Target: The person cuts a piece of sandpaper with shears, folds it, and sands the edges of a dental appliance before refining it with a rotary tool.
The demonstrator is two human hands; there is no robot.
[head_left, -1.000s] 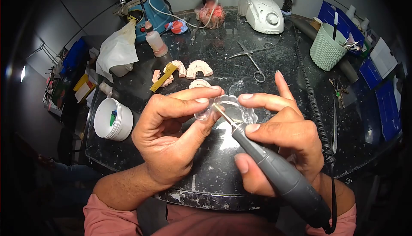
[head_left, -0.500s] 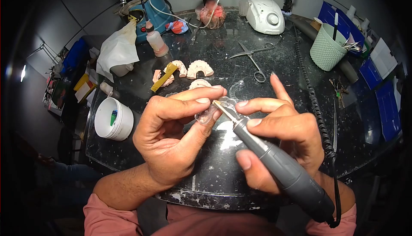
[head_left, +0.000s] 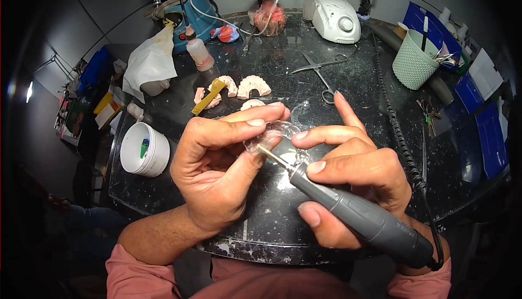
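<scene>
Left hand (head_left: 215,171) pinched clear aligner (head_left: 269,134) steady at desk's (head_left: 359,119) near edge | right hand (head_left: 353,176) grasped rotary handpiece (head_left: 359,214) pen-style, bur (head_left: 270,156) touching aligner rim for trimming

Bare bench (head_left: 370,108) lay open right of the hands up to the coiled cord (head_left: 394,130). Toward the back edge, 3 plaster casts (head_left: 253,85) and scissors (head_left: 321,78) blocked passage.

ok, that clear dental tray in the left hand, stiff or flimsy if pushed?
The clear tray looks like a thin, see-through shell, so probably light and somewhat flexible. The left hand pinches it at the edge against the grinding tip, which suggests it needs bracing. Its glossy surface may be slippery.
</scene>
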